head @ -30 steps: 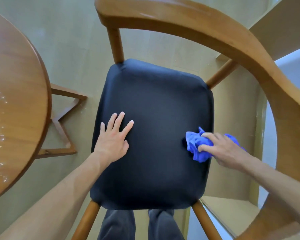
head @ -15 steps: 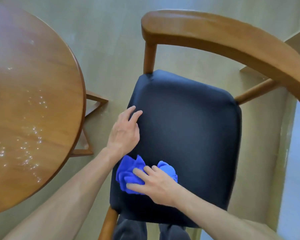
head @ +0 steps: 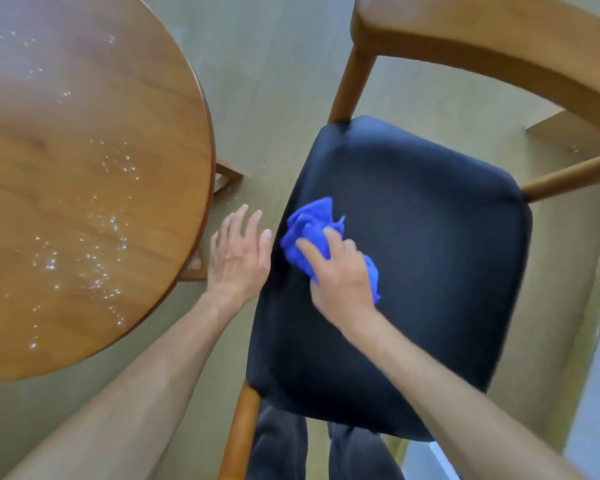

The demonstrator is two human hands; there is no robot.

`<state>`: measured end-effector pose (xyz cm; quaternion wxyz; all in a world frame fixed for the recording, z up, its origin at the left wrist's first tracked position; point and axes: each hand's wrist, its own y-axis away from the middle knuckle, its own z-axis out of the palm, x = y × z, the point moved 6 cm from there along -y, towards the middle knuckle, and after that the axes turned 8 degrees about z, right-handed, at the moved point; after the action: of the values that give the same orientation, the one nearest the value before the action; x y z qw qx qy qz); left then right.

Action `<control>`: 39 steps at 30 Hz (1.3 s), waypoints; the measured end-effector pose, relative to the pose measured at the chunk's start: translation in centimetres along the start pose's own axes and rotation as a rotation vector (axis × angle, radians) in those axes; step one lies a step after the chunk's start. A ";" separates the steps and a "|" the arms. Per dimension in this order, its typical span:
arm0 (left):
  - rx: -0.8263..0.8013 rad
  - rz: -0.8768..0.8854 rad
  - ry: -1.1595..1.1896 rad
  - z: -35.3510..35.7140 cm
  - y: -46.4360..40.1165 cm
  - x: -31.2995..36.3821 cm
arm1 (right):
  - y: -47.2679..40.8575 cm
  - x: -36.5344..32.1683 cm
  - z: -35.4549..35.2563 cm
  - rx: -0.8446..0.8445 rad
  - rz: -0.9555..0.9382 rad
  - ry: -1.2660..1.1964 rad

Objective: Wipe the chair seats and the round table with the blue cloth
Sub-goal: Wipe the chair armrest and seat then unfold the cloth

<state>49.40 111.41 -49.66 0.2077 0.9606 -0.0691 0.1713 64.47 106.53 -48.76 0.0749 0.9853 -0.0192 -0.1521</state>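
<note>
Pale olive-tan plank floor under soft, even daylight. Light wooden step or low ledge at upper right, just behind the curved backrest. Pale grey-blue surface along the right edge, bordered by a light wooden strip.

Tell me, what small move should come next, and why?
Probably sweep the cloth from the seat's left edge across toward its right side. The right hand presses it there, and the left hand is open beside the seat, out of the way. The table shows wet specks, for later.
</note>
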 end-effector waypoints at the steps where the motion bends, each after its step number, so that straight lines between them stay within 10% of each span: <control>1: 0.011 -0.010 0.010 -0.3 -0.1 0.1 | 4.8 -2.6 1.8 -0.082 -0.137 -0.020; 5: 0.004 0.025 -0.010 -1.4 -0.4 0.9 | 17.2 -7.1 6.0 -0.373 -0.583 0.047; 9: 0.006 0.031 -0.025 -1.5 -0.3 1.8 | 10.0 -4.4 3.6 -0.240 -0.842 0.212; 18: -0.001 0.148 -0.058 -0.2 1.8 3.4 | -7.0 15.4 -5.7 0.074 0.650 0.036; 27: -0.202 0.426 -0.204 4.2 0.6 8.2 | 13.8 10.3 -1.1 -0.272 -0.578 0.211; 32: -0.366 0.447 -0.388 7.4 -0.3 8.7 | 4.6 22.2 -6.4 0.016 0.418 -0.065; 39: -0.401 0.441 -0.431 8.3 -0.3 8.4 | -7.4 23.8 -7.6 0.161 1.023 -0.150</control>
<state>59.77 107.69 -53.89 0.3306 0.8768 -0.3490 -0.0112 89.57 113.51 -49.78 0.0620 0.8391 -0.5148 -0.1643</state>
